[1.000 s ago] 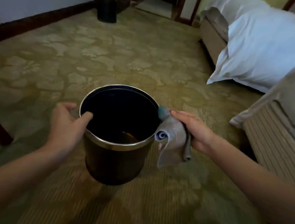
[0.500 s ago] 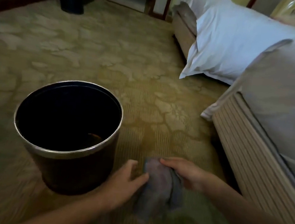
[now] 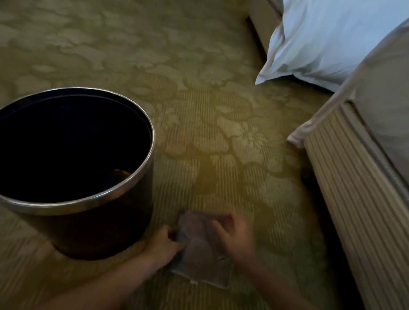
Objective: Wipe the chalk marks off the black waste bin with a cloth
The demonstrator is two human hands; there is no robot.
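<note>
2 apparent finger-pinches on cloth (image 3: 201, 259): left hand (image 3: 164, 243), right hand (image 3: 234, 238).

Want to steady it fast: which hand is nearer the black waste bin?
Left. The left hand pinches the edge of the cloth just beside the bin; the right hand is over the cloth, farther right.

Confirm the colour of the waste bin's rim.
Shiny silver rim on the black waste bin, clearest in the head view.

Left hand (image 3: 162, 245) and right hand (image 3: 236, 238) hold a cloth (image 3: 203, 259) beside the bin (image 3: 93, 228).
Bin upright on carpet (image 3: 203, 109); bed (image 3: 371, 204) at right.
</note>
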